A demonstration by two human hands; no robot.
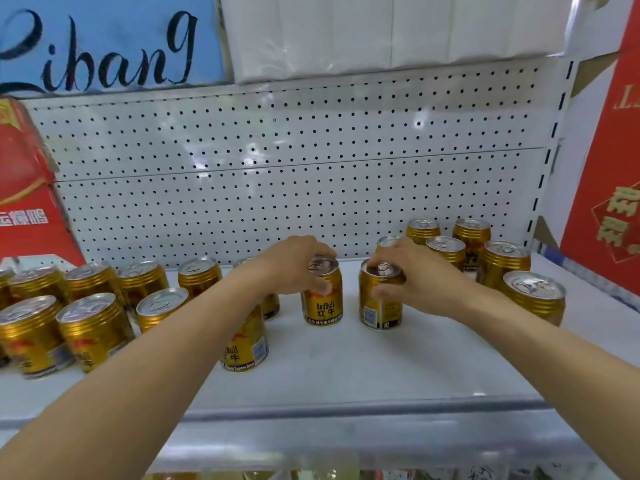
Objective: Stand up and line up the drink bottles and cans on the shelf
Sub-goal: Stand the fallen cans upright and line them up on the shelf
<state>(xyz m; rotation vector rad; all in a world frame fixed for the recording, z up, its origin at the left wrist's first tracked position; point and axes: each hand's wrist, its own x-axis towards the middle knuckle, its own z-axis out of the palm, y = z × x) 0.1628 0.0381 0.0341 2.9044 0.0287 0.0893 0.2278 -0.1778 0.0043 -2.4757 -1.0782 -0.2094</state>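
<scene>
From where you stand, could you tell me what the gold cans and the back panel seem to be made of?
Gold cans: likely thin metal, glossy printed gold sides, ribbed shoulders, silvery pull-tab lids. Back panel: probably painted sheet metal, white, with regular punched holes and a soft sheen.

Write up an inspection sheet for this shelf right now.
Surface: white shelf, bare at front centre.
Job's things: gold cans, all upright; left group, right group, two in the middle.
Clutter: nothing seen.
Hands: left hand grips the Red Bull can from above; right hand grips the neighbouring can.
Cables: nothing seen.
Surroundings: pegboard back panel; red cartons left and right.
</scene>
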